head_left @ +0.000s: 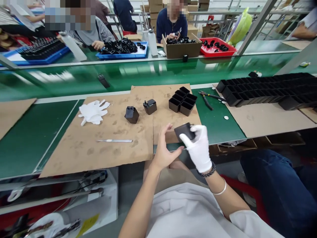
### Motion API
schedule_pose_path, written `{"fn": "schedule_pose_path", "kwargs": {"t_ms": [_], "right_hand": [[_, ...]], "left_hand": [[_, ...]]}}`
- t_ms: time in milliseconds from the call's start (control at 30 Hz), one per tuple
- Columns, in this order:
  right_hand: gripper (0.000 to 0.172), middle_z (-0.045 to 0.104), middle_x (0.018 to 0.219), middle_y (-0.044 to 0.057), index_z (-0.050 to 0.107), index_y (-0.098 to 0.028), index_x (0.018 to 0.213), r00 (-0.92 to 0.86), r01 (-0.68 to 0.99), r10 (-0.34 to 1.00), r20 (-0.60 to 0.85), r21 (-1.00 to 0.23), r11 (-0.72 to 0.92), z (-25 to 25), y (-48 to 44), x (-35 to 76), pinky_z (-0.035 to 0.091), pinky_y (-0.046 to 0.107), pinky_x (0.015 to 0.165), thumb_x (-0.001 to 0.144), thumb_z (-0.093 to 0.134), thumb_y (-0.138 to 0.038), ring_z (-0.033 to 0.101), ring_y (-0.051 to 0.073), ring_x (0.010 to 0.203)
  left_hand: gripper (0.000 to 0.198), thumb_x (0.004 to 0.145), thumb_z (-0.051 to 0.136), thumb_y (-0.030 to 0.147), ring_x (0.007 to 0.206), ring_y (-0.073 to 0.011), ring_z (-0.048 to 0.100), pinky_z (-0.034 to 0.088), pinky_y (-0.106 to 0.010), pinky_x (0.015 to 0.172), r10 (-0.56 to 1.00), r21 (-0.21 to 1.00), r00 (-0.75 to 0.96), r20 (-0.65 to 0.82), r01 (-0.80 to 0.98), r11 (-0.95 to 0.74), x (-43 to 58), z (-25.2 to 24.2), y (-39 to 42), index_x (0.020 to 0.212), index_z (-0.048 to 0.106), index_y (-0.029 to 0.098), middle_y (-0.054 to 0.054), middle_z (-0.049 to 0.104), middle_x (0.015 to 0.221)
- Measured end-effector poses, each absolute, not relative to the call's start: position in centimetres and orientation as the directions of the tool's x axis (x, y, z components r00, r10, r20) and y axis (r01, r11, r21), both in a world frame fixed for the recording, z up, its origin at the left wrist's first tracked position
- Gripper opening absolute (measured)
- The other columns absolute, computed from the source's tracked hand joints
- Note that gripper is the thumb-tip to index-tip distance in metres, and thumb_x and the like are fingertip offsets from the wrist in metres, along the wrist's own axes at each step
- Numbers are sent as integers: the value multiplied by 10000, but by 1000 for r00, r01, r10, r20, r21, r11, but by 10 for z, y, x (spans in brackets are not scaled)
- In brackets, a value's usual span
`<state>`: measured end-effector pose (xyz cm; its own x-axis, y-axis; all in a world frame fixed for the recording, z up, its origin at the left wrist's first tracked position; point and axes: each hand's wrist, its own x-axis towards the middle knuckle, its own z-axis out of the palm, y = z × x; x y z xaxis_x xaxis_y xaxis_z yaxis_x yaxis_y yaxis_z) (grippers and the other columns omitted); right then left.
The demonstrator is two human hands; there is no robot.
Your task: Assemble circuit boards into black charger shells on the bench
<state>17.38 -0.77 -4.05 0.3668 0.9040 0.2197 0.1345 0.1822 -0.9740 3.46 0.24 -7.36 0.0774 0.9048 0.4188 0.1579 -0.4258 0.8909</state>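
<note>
Black box-shaped housing [183,131], long axis unclear, clamped in gloved right hand [199,148], just right of bare left hand [163,148], spread and empty.

No writing, brand, number or sign can be read. The held black case [183,131] shows no legible lettering, and the yellow patch [88,225] at lower left bears nothing that can be made out
</note>
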Motion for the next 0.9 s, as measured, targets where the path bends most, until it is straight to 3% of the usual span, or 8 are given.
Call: {"fn": "schedule_pose_path", "kwargs": {"t_ms": [167,233,300,367,467,667,800,900], "right_hand": [[353,727,1217,86,595,-220,1180,-169,99,957,237,-962,255,-33,-7,180,595,368,996,870,696,-355,725,202,1114],[299,743,1200,72,647,-222,1160,-149,200,952,268,-935,294,-19,14,202,590,388,1002,915,647,-393,725,209,1108],[321,721,1255,88,672,-212,1179,-14,489,936,351,-814,313,-7,49,235,541,446,1064,907,642,-380,690,244,1167],[552,597,1450,169,580,-155,1380,90,787,940,330,-602,135,1,93,272,427,514,1170,859,684,-305,553,317,1366],[997,446,1562,259,377,-134,1569,167,962,986,-12,-219,-165,3,152,319,395,614,1142,734,821,-450,420,450,1447],[724,620,1413,200,597,-132,1416,106,980,984,-144,-153,-128,-1,195,351,482,458,1080,770,789,-397,599,397,1285],[1005,471,1537,263,453,-136,1540,102,986,985,-143,-120,-119,4,202,354,420,551,1120,675,867,-440,466,482,1399],[1006,522,1506,240,494,-134,1509,63,985,976,-207,-142,-94,11,211,354,461,479,1088,632,895,-419,537,418,1346]], "left_hand": [[535,699,856,330,996,-224,670,541,-360,906,972,962,-12,234,149,-229,37,-67,5,1151,595,210,-64,687,1069],[517,709,854,366,878,-180,650,534,-313,834,976,976,-36,216,26,-215,34,-63,6,1119,577,217,-13,655,925],[512,751,824,415,788,-150,617,521,-284,779,981,976,-40,190,-101,-193,30,-60,7,1139,550,225,16,614,839],[498,790,782,494,737,-140,594,511,-275,742,985,964,-50,165,-204,-172,28,-59,7,1134,544,225,21,599,795],[501,812,709,630,698,-145,582,492,-276,708,985,951,-84,148,-260,-165,29,-59,11,1055,577,212,11,601,728],[550,886,536,729,662,-142,560,460,-265,649,972,971,-207,115,-182,-154,45,-60,18,907,626,187,-10,596,717],[401,854,695,583,834,-157,602,465,-263,782,951,981,-270,151,-79,-179,59,-64,18,916,634,192,-27,636,869],[367,846,728,503,857,-159,618,476,-274,816,957,979,-218,191,-29,-202,59,-67,17,1026,625,200,-27,646,914]]}}
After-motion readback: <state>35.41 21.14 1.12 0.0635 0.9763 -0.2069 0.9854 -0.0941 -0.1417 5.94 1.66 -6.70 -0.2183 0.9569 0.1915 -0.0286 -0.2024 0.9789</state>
